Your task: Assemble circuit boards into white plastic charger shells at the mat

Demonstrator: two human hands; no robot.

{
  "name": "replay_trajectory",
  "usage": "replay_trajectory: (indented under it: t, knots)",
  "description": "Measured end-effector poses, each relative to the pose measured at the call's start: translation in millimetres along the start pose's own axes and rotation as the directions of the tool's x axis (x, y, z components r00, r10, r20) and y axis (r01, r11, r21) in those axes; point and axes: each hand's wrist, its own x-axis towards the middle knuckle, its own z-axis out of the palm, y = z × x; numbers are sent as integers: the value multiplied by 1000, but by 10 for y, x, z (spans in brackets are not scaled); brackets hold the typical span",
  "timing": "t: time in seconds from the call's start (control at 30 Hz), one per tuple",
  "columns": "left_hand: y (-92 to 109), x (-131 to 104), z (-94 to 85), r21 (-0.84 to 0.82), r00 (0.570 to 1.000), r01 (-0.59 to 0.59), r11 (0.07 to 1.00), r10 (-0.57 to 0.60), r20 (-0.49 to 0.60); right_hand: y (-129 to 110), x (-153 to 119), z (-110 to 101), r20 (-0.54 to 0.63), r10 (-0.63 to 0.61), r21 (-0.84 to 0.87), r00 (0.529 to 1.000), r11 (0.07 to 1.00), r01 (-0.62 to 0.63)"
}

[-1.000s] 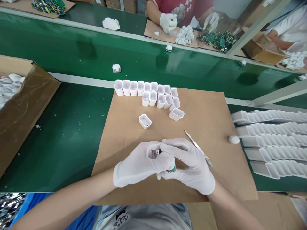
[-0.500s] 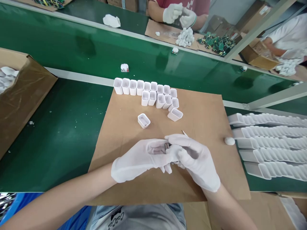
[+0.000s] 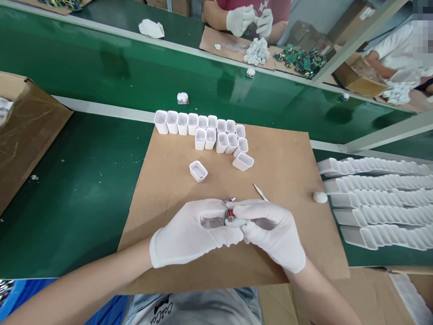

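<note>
My left hand (image 3: pixel 198 234), in a white glove, pinches a small circuit board (image 3: pixel 230 215) with a red and metallic part on it. My right hand (image 3: pixel 274 232), gloved too, closes on the same piece from the other side. The fingers hide most of the board. Both hands are just above a brown cardboard sheet (image 3: pixel 162 189). Beyond them a small white plastic case (image 3: pixel 198 171) lies open on the sheet, and another case (image 3: pixel 243 161) leans near the rows of upright white cases (image 3: pixel 182 123). A thin white pointed tool (image 3: pixel 260 192) lies beside my right hand.
Stacked rows of white cases (image 3: pixel 379 214) fill the right side, with a round white piece (image 3: pixel 320 197) beside them. A cardboard box (image 3: pixel 30 135) stands left. Across the green belt (image 3: pixel 142 76), a co-worker's gloved hands (image 3: pixel 241 21) work near white pieces and circuit boards (image 3: pixel 297 59).
My hands have turned the small board so its red part shows, and the fingers have shifted around it. The pointed tool is more exposed. Pieces on the belt have moved right.
</note>
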Motion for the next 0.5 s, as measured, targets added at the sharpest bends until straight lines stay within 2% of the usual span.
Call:
replay_trajectory:
  t: [0.07,0.17,0.23,0.3,0.4,0.5]
  knots:
    - [3,9,11,55,1000,-25,998,25,0,-22,3,3,0,24,-10,1000,1000,-24]
    - [-11,25,33,184,999,-51,982,50,11,-32,18,70,-116,54,-63,992,996,-61]
    - [-18,29,50,234,1000,-22,972,20,12,-17,25,118,-198,74,-67,977,994,-89]
    - [-11,29,67,227,1000,22,974,-26,13,8,24,130,-229,107,-11,968,994,-112]
    - [21,28,82,200,999,41,979,-45,15,36,14,78,-153,193,84,969,980,-181]
    - [47,33,78,219,998,61,974,-63,2,36,17,14,-91,240,85,967,969,-232]
